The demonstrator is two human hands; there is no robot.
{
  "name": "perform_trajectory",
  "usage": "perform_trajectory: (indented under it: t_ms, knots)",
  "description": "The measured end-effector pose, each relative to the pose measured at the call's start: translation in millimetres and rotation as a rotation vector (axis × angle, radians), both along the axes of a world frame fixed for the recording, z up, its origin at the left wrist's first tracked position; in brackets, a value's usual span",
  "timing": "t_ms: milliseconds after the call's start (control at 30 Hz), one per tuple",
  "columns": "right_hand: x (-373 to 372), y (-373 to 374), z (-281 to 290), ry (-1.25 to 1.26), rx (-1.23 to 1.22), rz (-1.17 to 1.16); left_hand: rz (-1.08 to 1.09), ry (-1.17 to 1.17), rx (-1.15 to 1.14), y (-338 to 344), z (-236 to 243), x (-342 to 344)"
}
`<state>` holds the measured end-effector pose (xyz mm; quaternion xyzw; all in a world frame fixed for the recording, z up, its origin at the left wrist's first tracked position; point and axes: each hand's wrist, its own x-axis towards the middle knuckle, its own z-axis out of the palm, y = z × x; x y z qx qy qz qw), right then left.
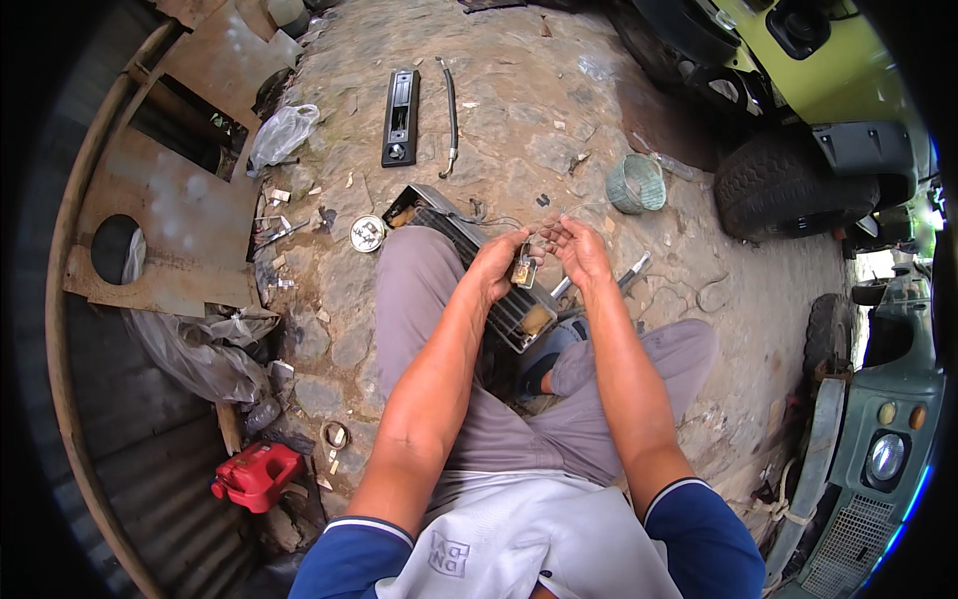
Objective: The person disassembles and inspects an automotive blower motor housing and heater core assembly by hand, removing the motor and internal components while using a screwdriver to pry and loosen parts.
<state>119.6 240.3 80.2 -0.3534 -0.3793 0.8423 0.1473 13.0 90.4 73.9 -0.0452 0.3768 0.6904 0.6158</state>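
Over my lap, my left hand (496, 264) is closed on a small switch-like part with a brass-coloured face (524, 272), which hangs at its fingertips. Close to it on the right, my right hand (579, 250) has its fingers curled in a pinch on a thin wire (540, 238) that runs between the two hands. Below the hands a long dark metal housing (464, 240) lies slantwise between my legs, its open side up. Yellowish pieces show inside both of its ends. Beside my left knee sits a round metal tin (367, 234).
On the stone ground ahead lie a black panel with a silver strip (401, 120) and a black hose (450, 115). A greenish basket (636, 185) stands right, near a vehicle tyre (793, 185). At left are a red jerrycan (257, 476), a tape roll (335, 435) and a plastic bag (284, 137).
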Motion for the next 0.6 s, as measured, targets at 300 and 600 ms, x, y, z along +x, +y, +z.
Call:
perform_trajectory:
  t_ms: [300,600]
  knots:
    - [-3,20,9,0.011,0.090,0.123,0.063,0.154,-0.115,0,6,1]
    - [0,20,6,-0.165,0.151,-0.029,0.053,0.224,-0.171,6,-2,12]
